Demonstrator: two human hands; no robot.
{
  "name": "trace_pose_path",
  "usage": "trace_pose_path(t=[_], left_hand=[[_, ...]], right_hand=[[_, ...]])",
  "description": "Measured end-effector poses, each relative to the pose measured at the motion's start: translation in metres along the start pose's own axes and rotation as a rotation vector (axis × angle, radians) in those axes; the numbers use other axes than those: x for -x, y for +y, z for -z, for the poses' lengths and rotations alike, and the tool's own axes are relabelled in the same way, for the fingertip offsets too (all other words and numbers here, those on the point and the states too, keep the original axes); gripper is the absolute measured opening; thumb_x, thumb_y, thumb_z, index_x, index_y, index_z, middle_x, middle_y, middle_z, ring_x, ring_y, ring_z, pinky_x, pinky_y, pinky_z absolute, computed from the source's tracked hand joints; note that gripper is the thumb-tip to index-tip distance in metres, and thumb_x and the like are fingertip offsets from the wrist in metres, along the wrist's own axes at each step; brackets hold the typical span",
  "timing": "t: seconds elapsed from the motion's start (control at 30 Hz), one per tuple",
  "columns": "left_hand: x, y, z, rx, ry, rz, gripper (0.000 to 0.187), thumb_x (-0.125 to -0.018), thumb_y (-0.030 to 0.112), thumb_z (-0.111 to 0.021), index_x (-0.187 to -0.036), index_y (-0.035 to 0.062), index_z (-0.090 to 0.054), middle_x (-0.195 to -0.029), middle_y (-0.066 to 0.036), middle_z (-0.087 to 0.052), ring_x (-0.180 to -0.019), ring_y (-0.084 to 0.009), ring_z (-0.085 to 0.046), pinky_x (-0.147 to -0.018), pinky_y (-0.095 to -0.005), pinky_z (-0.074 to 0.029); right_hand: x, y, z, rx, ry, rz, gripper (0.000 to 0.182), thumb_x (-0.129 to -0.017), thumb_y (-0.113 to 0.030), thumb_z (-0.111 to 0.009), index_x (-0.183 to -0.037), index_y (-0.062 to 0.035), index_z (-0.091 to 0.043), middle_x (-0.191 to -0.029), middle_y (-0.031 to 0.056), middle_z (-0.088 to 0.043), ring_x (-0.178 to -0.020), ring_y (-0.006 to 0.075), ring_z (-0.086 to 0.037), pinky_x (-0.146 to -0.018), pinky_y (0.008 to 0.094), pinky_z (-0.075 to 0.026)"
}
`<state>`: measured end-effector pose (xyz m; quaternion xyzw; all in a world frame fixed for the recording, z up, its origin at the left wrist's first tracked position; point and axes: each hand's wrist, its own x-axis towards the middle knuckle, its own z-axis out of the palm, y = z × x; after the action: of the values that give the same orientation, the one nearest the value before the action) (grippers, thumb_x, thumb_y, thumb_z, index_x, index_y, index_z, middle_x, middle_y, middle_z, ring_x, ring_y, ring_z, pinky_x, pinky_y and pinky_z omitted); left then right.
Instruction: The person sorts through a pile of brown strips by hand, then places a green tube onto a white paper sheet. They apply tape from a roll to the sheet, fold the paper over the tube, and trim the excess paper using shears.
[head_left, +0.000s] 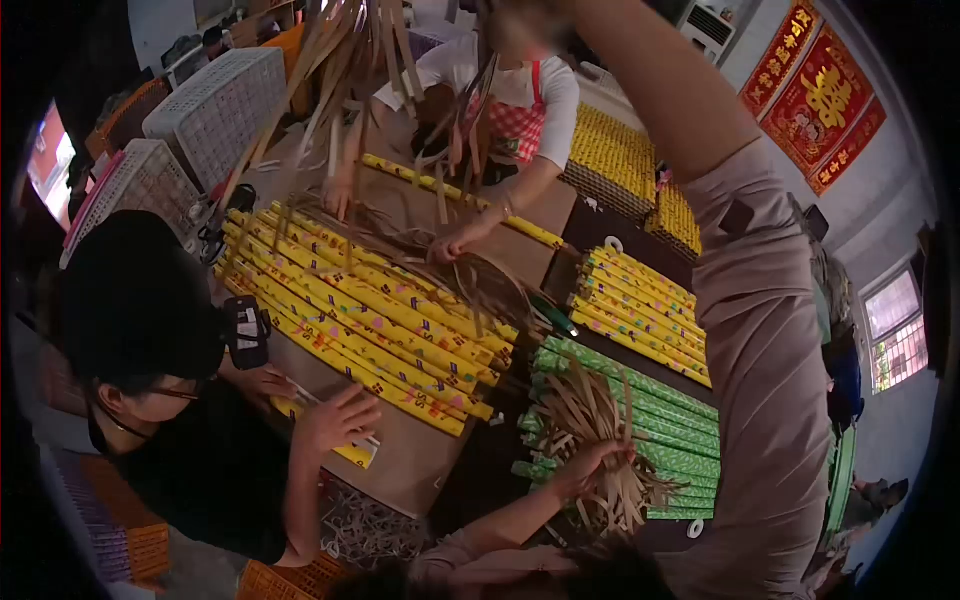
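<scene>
My left hand (590, 468) is closed round a bunch of brown paper strips (585, 415), whose loose ends fan out over green patterned rolls (685, 445). My right arm is raised across the upper right, its forearm running to the top edge; the hand there is blurred and cut off, so its fingers do not show. More long brown strips (345, 70) hang down from the top edge, to the left of that arm. Yellow patterned rolls (370, 320) lie side by side on the table (400, 475), with further strips scattered over their far side.
A person in black (180, 400) handles a roll at the left. Across the table, a person in a red checked apron (518, 125) has both hands among strips. Yellow rolls are stacked at the right (640, 305) and behind (610, 160). White crates (215, 115) stand at the far left.
</scene>
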<state>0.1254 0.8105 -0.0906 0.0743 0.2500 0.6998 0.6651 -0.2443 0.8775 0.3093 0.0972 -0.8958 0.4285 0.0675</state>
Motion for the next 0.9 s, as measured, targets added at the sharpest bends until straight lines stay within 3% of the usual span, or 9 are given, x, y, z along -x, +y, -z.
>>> trace_pose_path(t=[0.03, 0.17, 0.43, 0.53, 0.6, 0.67, 0.7, 0.83, 0.9], left_hand=[[-0.009, -0.010, 0.015, -0.057, -0.106, 0.025, 0.024, -0.097, 0.024, -0.052, -0.102, 0.0043, -0.064, -0.094, -0.002, -0.063, -0.091, -0.0135, -0.061, -0.084, -0.0307, -0.047], [-0.014, -0.031, 0.023, 0.155, -0.181, -0.066, 0.022, -0.094, 0.018, -0.058, -0.105, 0.0004, -0.065, -0.100, -0.007, -0.066, -0.090, -0.0162, -0.063, -0.081, -0.0328, -0.047], [-0.006, -0.019, 0.018, -0.436, 0.009, -0.234, 0.027, -0.095, 0.025, -0.055, -0.108, 0.0019, -0.062, -0.098, -0.008, -0.065, -0.091, -0.0182, -0.061, -0.078, -0.0352, -0.048], [-0.014, -0.022, 0.024, -0.378, 0.048, -0.188, 0.031, -0.095, 0.028, -0.054, -0.111, 0.0017, -0.060, -0.099, -0.009, -0.065, -0.093, -0.0190, -0.061, -0.078, -0.0365, -0.050], [-0.018, -0.025, 0.019, -0.355, 0.096, -0.162, 0.034, -0.096, 0.030, -0.054, -0.114, 0.0016, -0.059, -0.100, -0.009, -0.064, -0.094, -0.0195, -0.061, -0.078, -0.0373, -0.050], [-0.019, -0.026, 0.011, -0.309, 0.153, -0.123, 0.037, -0.096, 0.032, -0.053, -0.116, 0.0015, -0.057, -0.101, -0.009, -0.064, -0.096, -0.0201, -0.061, -0.077, -0.0382, -0.051], [-0.022, -0.024, 0.005, -0.181, 0.165, -0.082, 0.038, -0.096, 0.033, -0.053, -0.117, 0.0015, -0.057, -0.101, -0.010, -0.064, -0.096, -0.0203, -0.060, -0.077, -0.0387, -0.052], [-0.023, 0.000, -0.028, 0.149, 0.021, -0.116, 0.056, -0.094, 0.027, -0.058, -0.143, 0.0099, -0.035, -0.120, -0.011, -0.059, -0.098, -0.0221, -0.062, -0.081, -0.0379, -0.055], [-0.019, 0.007, -0.049, -0.045, 0.184, -0.072, 0.045, -0.093, 0.027, -0.059, -0.133, 0.0090, -0.049, -0.108, -0.008, -0.065, -0.088, -0.0175, -0.063, -0.071, -0.0352, -0.056]], right_hand=[[-0.009, 0.021, -0.016, -0.003, -0.024, -0.051, 0.029, -0.091, -0.033, -0.062, -0.083, -0.0058, -0.065, -0.052, -0.0048, -0.045, -0.042, 0.0033, -0.034, -0.041, 0.0208, -0.026], [-0.019, 0.144, -0.091, -0.003, -0.218, -0.263, 0.029, -0.086, -0.033, -0.068, -0.084, -0.0045, -0.066, -0.062, -0.0004, -0.057, -0.049, 0.0067, -0.045, -0.044, 0.0239, -0.034], [0.038, 0.390, -0.245, 0.183, -0.377, -0.532, 0.050, -0.077, -0.038, -0.075, -0.105, 0.0023, -0.064, -0.084, 0.0152, -0.067, -0.078, 0.0255, -0.063, -0.071, 0.0370, -0.049], [0.057, 0.381, -0.250, 0.515, -0.766, -0.583, 0.075, -0.084, -0.050, -0.066, -0.135, 0.0006, -0.046, -0.107, 0.0171, -0.062, -0.092, 0.0260, -0.056, -0.078, 0.0435, -0.045], [0.076, 0.373, -0.238, 0.458, -0.554, -0.374, 0.078, -0.079, -0.053, -0.070, -0.135, -0.0038, -0.047, -0.130, 0.0168, -0.052, -0.109, 0.0300, -0.053, -0.087, 0.0403, -0.047], [0.099, 0.368, -0.217, 0.390, -0.194, -0.213, 0.095, -0.069, -0.051, -0.079, -0.140, -0.0016, -0.040, -0.114, 0.0221, -0.062, -0.105, 0.0325, -0.061, -0.085, 0.0382, -0.050], [0.113, 0.303, -0.178, 0.234, -0.356, -0.519, 0.091, -0.072, -0.050, -0.077, -0.141, -0.0039, -0.040, -0.113, 0.0224, -0.063, -0.104, 0.0325, -0.062, -0.083, 0.0378, -0.051], [0.234, 0.216, -0.089, 0.421, -0.124, -0.224, 0.066, -0.080, -0.056, -0.067, -0.118, -0.0028, -0.061, -0.096, 0.0144, -0.067, -0.082, 0.0272, -0.065, -0.071, 0.0378, -0.053], [0.331, 0.167, -0.057, 0.593, 0.052, -0.398, 0.060, -0.081, -0.061, -0.064, -0.098, -0.0033, -0.070, -0.071, 0.0103, -0.066, -0.064, 0.0257, -0.064, -0.062, 0.0380, -0.053]])
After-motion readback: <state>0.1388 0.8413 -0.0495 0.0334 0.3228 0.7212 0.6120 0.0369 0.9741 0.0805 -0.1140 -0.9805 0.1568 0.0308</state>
